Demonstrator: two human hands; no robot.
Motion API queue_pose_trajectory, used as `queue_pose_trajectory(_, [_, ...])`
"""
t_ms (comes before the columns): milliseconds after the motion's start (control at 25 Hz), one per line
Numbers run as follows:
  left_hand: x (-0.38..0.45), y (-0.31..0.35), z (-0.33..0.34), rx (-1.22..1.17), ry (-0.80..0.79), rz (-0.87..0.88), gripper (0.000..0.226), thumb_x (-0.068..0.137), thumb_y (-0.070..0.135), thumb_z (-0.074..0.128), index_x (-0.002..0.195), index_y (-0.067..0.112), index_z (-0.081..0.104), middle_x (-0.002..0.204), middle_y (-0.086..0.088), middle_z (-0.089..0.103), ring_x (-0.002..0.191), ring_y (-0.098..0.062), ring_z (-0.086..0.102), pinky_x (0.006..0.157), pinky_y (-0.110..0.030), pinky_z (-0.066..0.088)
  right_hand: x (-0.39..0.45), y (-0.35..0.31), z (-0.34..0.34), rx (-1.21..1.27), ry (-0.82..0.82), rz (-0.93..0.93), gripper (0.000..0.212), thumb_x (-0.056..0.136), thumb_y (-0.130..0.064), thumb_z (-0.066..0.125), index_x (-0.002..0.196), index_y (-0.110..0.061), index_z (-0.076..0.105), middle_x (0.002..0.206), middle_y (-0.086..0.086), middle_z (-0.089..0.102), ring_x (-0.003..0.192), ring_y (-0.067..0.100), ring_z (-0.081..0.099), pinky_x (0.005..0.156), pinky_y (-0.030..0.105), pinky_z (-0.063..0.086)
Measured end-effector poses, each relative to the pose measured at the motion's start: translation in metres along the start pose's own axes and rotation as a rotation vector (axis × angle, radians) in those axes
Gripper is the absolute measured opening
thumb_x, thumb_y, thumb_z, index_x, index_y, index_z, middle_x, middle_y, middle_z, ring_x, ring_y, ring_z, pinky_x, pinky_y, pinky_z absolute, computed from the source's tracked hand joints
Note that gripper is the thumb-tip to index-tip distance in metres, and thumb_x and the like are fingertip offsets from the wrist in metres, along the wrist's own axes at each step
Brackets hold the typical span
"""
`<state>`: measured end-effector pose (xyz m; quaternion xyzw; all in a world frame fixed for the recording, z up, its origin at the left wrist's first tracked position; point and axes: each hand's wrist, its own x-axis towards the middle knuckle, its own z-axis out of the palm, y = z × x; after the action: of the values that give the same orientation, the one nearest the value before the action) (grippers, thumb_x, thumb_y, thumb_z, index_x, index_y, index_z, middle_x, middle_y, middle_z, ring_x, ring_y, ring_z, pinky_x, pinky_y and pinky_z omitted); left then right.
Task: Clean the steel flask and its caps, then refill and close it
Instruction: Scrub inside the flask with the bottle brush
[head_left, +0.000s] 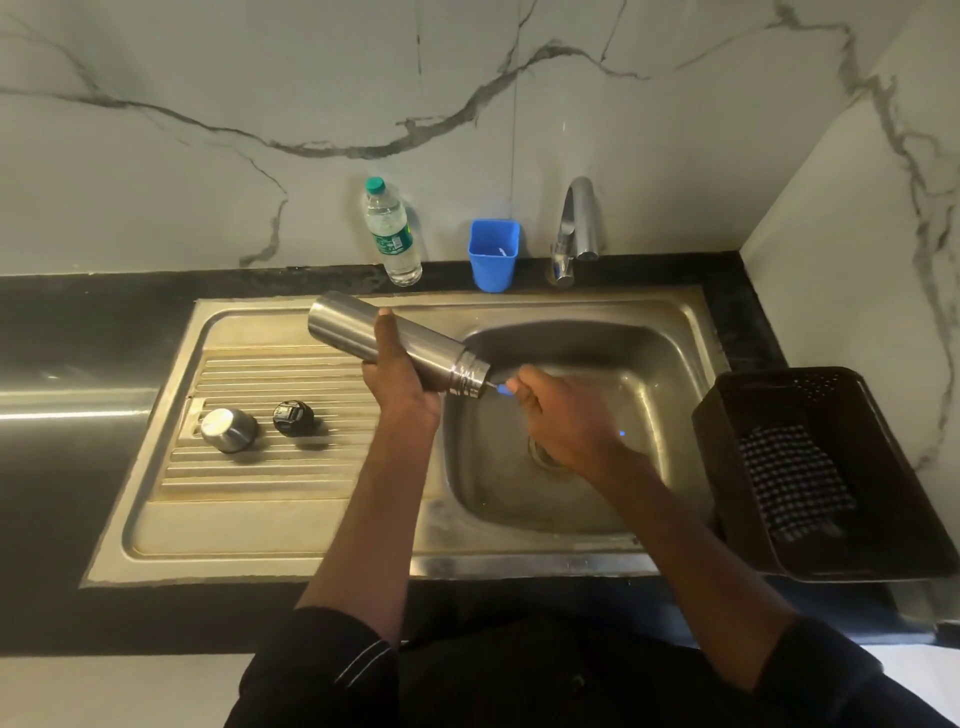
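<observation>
Over the sink basin (597, 332), the steel flask (363, 332) is held tilted, mouth lowered toward 4 o'clock, wrapped in the grip of the left hand (400, 387). A thin blue-handled brush (500, 387) is pinched by the right hand (566, 421) at the flask mouth. At 9 o'clock, on the drainboard (270, 467), the steel cap (228, 428) and black cap (293, 417) are seen apart.
</observation>
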<state>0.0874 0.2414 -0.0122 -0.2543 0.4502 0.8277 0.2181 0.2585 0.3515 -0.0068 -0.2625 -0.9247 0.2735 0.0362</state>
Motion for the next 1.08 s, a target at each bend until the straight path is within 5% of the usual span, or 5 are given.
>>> queue_pose_trajectory(120, [0.007, 0.014, -0.006, -0.019, 0.017, 0.03, 0.072, 0.086, 0.037, 0.086, 0.14, 0.013, 0.045, 0.125, -0.015, 0.069, 0.101, -0.032, 0.074, 0.081, -0.053, 0.065, -0.011, 0.023, -0.01, 0.095, 0.022, -0.039, 0.029, 0.092, -0.056, 0.059, 0.096, -0.03, 0.072, 0.077, -0.011, 0.064, 0.075, 0.016, 0.06, 0.067, 0.035, 0.044])
queue_pose_trajectory(280, [0.004, 0.016, -0.009, -0.052, 0.011, 0.032, 0.072, 0.087, 0.038, 0.084, 0.142, 0.014, 0.044, 0.125, -0.015, 0.068, 0.101, -0.031, 0.074, 0.076, -0.051, 0.066, -0.01, 0.03, -0.016, 0.035, 0.158, -0.015, 0.012, 0.096, -0.032, 0.067, 0.099, -0.03, 0.079, 0.079, -0.008, 0.057, 0.077, 0.017, 0.057, 0.064, 0.036, 0.043])
queue_pose_trajectory(680, [0.021, 0.04, -0.021, -0.108, -0.011, 0.117, 0.073, 0.087, 0.039, 0.084, 0.142, 0.01, 0.045, 0.128, -0.019, 0.068, 0.106, -0.034, 0.074, 0.093, -0.058, 0.061, -0.016, 0.035, -0.048, 0.541, -0.228, 0.238, 0.011, 0.098, -0.014, 0.069, 0.088, -0.015, 0.072, 0.054, -0.006, 0.058, 0.045, 0.005, 0.046, 0.043, 0.018, 0.035])
queue_pose_trajectory(920, [-0.001, 0.017, -0.007, 0.003, -0.04, 0.104, 0.068, 0.089, 0.036, 0.083, 0.14, 0.012, 0.045, 0.127, -0.015, 0.068, 0.102, -0.029, 0.074, 0.085, -0.051, 0.065, 0.003, 0.0, 0.002, 0.071, -0.039, 0.064, 0.017, 0.094, -0.033, 0.061, 0.083, -0.024, 0.07, 0.07, -0.004, 0.06, 0.073, 0.023, 0.061, 0.069, 0.039, 0.052])
queue_pose_trajectory(1080, [0.007, 0.023, -0.011, -0.02, -0.047, 0.111, 0.07, 0.087, 0.034, 0.085, 0.14, 0.011, 0.046, 0.128, -0.016, 0.068, 0.106, -0.031, 0.073, 0.091, -0.055, 0.063, -0.002, 0.017, -0.006, 0.062, -0.027, 0.135, 0.03, 0.094, -0.035, 0.055, 0.066, -0.033, 0.064, 0.065, -0.012, 0.057, 0.073, 0.018, 0.059, 0.067, 0.033, 0.043])
